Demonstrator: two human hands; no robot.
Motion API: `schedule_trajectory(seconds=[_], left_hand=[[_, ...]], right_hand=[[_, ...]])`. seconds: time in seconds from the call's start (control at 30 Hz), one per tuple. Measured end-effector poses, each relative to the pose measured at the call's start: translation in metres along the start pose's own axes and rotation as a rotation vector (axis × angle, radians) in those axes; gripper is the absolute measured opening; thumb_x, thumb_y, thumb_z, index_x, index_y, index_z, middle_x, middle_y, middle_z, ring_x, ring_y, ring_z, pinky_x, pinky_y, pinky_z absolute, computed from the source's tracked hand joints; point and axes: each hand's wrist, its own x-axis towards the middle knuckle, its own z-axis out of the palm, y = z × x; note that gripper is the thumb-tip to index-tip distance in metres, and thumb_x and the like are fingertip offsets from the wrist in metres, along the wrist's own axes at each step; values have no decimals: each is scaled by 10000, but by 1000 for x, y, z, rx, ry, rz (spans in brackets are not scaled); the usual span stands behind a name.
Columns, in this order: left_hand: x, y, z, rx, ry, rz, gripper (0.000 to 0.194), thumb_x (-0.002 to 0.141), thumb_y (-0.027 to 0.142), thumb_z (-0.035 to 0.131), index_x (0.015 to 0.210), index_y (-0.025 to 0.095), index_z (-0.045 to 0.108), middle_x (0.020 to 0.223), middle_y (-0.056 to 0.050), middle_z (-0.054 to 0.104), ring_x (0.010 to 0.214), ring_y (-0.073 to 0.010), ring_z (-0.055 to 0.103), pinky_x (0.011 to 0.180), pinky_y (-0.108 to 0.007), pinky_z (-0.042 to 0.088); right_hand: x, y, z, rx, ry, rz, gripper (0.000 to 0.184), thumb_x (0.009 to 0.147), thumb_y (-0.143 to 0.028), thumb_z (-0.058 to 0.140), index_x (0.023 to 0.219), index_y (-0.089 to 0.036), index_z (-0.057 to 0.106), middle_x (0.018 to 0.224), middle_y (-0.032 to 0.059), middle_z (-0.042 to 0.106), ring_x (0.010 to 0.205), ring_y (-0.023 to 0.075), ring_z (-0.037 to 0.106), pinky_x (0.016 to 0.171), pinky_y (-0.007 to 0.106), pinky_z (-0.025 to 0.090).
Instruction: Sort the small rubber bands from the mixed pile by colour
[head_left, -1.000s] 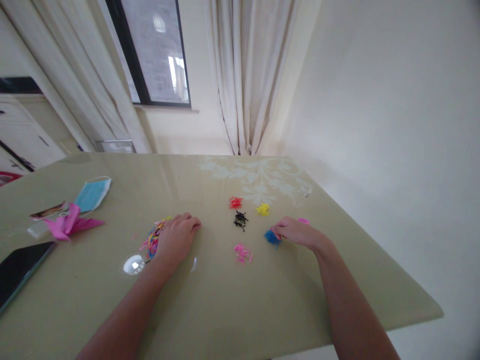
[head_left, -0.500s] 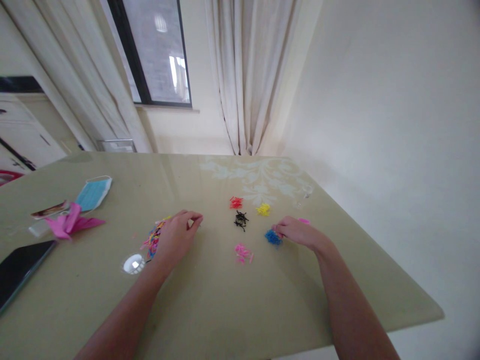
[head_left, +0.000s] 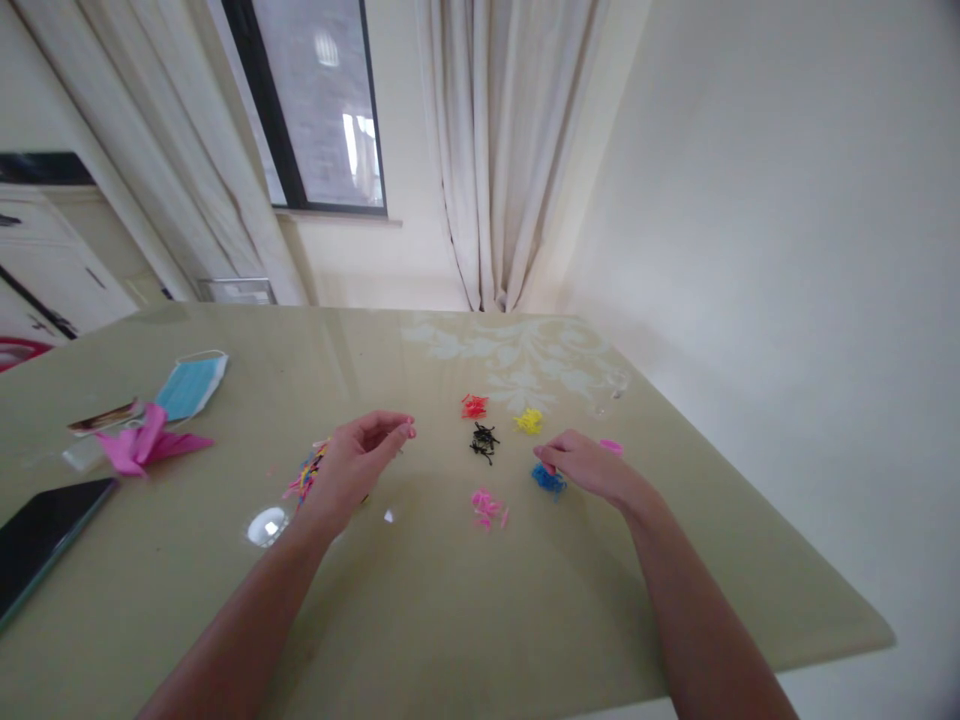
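Observation:
My left hand (head_left: 360, 460) hovers beside a mixed-colour pile of tiny rubber bands (head_left: 307, 475), partly covering it. Its thumb and forefinger are pinched, with a small pinkish bit at the tips too tiny to make out. Just above a blue pile of small bands (head_left: 550, 482), my right hand (head_left: 581, 462) has its fingers closed; what they hold, if anything, is hidden. Between the hands lie separate little piles: red (head_left: 474, 406), black (head_left: 484, 442) and pink (head_left: 489, 508). A yellow pile (head_left: 529, 421) sits behind the blue one.
A clear round lid-like piece (head_left: 268, 526) lies near my left wrist. Farther left are a dark phone (head_left: 49, 535), a pink cloth-like piece (head_left: 146, 442) and a blue face mask (head_left: 191, 388). A pink oval (head_left: 611, 446) lies beyond my right wrist. The wall borders the table's right side.
My left hand has shifted slightly right, its pinched fingertips now turned up. The right hand has lifted a little and moved left off the blue bands.

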Motion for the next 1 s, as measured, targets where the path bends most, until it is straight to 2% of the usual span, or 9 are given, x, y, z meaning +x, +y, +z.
schedule_trajectory(seconds=[0.13, 0.4, 0.53, 0.77, 1.0], left_hand=[[-6, 7, 1, -30, -25, 25, 514, 788, 573, 806, 1134, 194, 781, 988, -102, 819, 840, -198, 722, 689, -273, 567], [-17, 25, 11, -198, -53, 75, 308, 778, 465, 858, 913, 193, 808, 860, -70, 822, 650, -130, 640, 575, -225, 529], [-23, 30, 16, -228, -37, 104, 282, 786, 436, 855, 919, 189, 831, 874, -83, 833, 589, -121, 610, 560, -247, 542], [-30, 28, 24, -255, -99, 189, 145, 827, 341, 839, 892, 212, 842, 850, -54, 804, 712, -131, 655, 612, -221, 525], [-37, 27, 31, -267, -196, 149, 137, 816, 320, 857, 871, 198, 828, 844, -62, 814, 731, -147, 696, 671, -242, 546]], right_hand=[[-1, -9, 6, 15, -7, -20, 420, 927, -414, 475, 571, -196, 526, 538, -6, 467, 552, 151, 443, 570, 292, 296], [-3, -22, 12, -17, -2, -67, 402, 962, -330, 485, 588, -191, 534, 600, 4, 518, 613, 165, 506, 606, 292, 317], [-3, -28, 16, -2, 19, -130, 413, 992, -336, 464, 612, -191, 533, 605, -8, 495, 630, 163, 508, 630, 294, 321], [-3, -37, 28, 26, 14, -209, 448, 1011, -366, 450, 609, -193, 540, 566, -28, 449, 586, 147, 474, 618, 288, 311], [0, -41, 38, 19, 8, -227, 414, 993, -308, 469, 609, -184, 559, 552, -32, 471, 568, 134, 480, 601, 280, 303]])
